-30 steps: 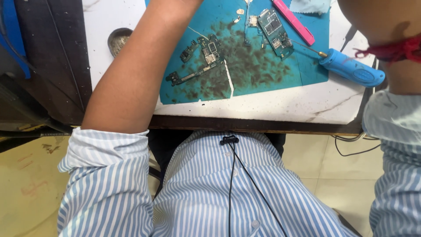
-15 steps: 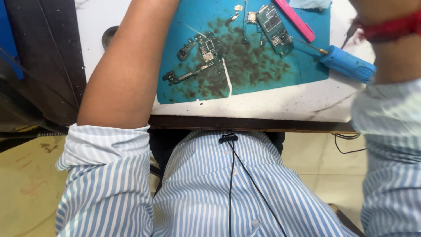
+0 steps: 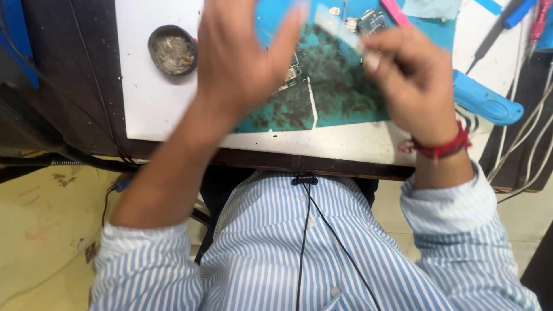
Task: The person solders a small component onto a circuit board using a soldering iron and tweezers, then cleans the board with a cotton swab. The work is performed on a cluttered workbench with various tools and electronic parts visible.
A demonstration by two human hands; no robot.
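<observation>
The right hand [image 3: 412, 80] was raised above the teal mat [image 3: 340, 98], its fingers [image 3: 377, 55] pinched on one end of a thin, pale, see-through strip [image 3: 337, 26]. The strip ran up and left from that pinch, toward the tip of a finger of the left hand [image 3: 239, 55]. The left hand was spread flat above the left half of the mat, fingers released, holding nothing; whether its fingertip touched the strip I could not tell, because of blur.

The strip looked very light and bendable, perhaps a little slippery, and easy to crease. I would judge the ends the best place to hold it, with a soft pinch.

A circuit board [image 3: 371, 20] lay on the mat behind the strip, partly covered by the hands and cut at the upper edge. Left of the mat a small round dish [image 3: 173, 50] stood on the white tabletop [image 3: 150, 109]; right of the mat lay a blue tool [image 3: 487, 102]. What the strip was made of stayed unclear.
</observation>
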